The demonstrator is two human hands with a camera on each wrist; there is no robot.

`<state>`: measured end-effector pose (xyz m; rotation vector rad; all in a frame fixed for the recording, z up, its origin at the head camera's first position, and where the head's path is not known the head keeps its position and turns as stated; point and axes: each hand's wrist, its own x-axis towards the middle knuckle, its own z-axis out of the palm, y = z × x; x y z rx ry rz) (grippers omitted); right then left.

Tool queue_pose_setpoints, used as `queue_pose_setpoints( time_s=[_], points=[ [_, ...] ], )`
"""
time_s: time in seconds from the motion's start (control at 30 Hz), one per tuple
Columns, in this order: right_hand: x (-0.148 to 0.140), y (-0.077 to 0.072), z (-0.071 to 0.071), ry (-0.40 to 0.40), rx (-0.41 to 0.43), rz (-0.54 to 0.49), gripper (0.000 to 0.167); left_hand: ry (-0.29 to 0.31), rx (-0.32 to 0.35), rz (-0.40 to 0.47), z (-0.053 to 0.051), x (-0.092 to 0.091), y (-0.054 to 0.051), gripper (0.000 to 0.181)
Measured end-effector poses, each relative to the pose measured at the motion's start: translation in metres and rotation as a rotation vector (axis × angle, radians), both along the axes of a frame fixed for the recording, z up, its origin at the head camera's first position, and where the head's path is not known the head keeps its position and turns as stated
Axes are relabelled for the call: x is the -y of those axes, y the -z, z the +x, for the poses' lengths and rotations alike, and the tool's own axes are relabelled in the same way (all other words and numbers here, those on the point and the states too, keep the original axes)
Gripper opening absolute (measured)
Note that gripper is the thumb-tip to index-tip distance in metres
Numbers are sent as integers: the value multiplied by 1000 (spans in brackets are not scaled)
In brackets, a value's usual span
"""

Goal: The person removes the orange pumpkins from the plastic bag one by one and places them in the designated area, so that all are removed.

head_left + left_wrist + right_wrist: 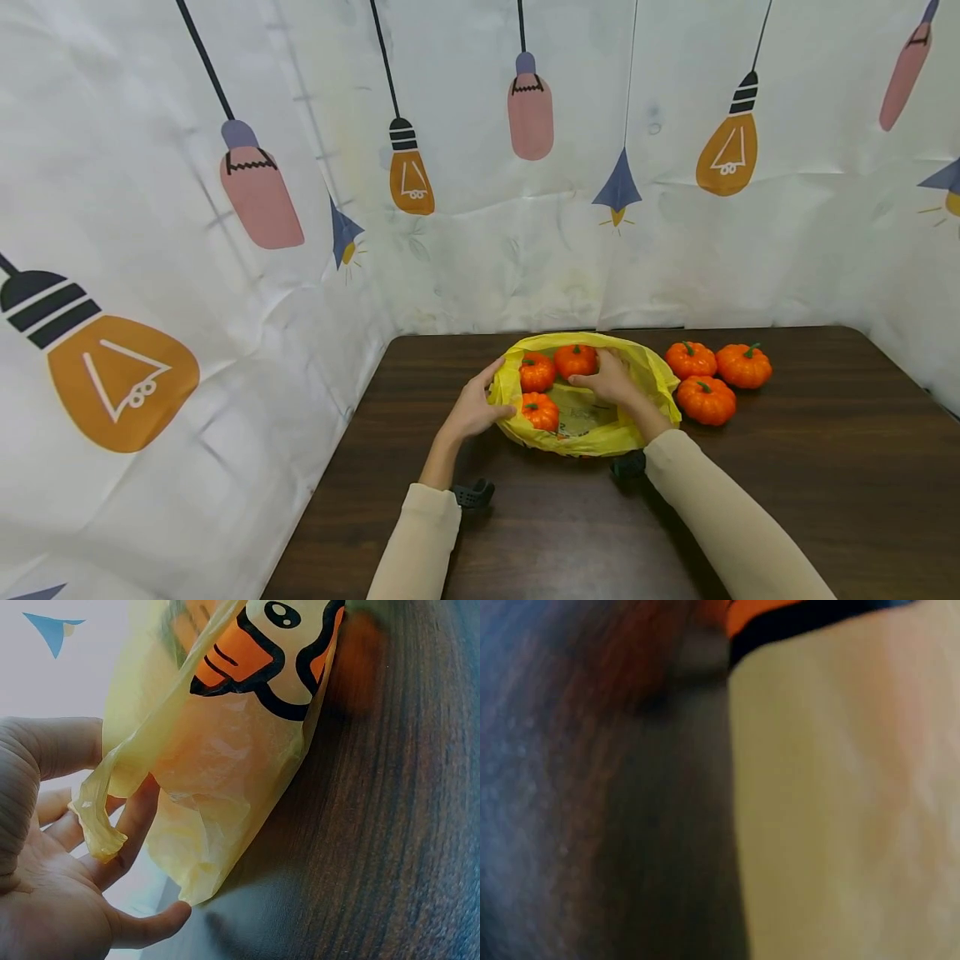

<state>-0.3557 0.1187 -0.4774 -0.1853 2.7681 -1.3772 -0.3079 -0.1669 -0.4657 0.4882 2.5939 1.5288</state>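
Note:
A yellow plastic bag (657, 367) lies with its mouth spread wide on the dark table. Inside it sit three small orange pumpkins: one at the upper left (537, 372), one below it (540, 412), one at the back (576, 361). My left hand (476, 408) holds the bag's left rim, thumb inside and fingers outside; in the left wrist view a loose yellow strip (97, 817) drapes over it. Reaching into the bag, my right hand (613, 382) grips the back pumpkin at its right side; its farther fingers are partly hidden. The right wrist view is blurred, mostly the bag's outside (832, 802).
Three more orange pumpkins, at the left (690, 360), right (743, 366) and front (706, 401), cluster just right of the bag. Black wrist devices (474, 495) hang under both forearms. White patterned fabric (487, 258) hangs behind and left of the table (840, 417).

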Motion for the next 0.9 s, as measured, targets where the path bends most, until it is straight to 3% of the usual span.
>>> queue_pose_setpoints(
  time_s=[0.27, 0.53, 0.9],
  points=[
    [-1, 0, 2, -2, 58, -67, 85, -2, -13, -15, 0, -2, 0, 92],
    [-9, 2, 9, -77, 2, -51, 86, -8, -13, -16, -1, -3, 1, 93],
    [-24, -6, 30, -194, -42, -15, 90, -14, -3, -9, 0, -2, 0, 93]
  ],
)
